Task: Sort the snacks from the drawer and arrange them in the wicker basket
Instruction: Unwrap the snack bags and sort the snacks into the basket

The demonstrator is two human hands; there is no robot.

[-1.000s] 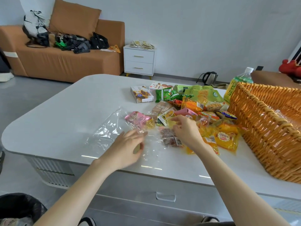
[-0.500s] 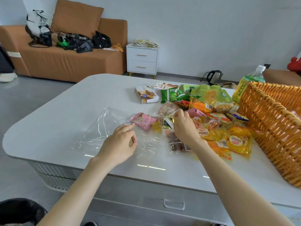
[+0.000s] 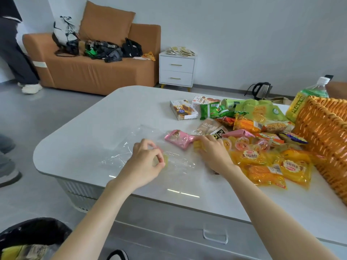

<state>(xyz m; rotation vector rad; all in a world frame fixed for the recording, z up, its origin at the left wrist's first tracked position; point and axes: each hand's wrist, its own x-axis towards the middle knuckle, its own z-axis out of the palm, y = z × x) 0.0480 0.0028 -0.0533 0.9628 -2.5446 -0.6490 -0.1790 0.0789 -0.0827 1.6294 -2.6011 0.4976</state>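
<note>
1. The wicker basket (image 3: pixel 323 128) ran off the right edge, its inside mostly unseen.
2. The left hand (image 3: pixel 144 162) pinched a small yellowish piece (image 3: pixel 165 160), too blurred to name.
3. The right hand (image 3: pixel 214 152) hid whatever lay beneath it; its grasp could not be told.
4. The black bin (image 3: pixel 33 231) was cropped at the bottom-left corner.

Bare counter (image 3: pixel 105 117) open left of the snack pile (image 3: pixel 249 139), clear bag (image 3: pixel 142 145) beside it, wicker basket (image 3: pixel 326 139) walling its right
</note>
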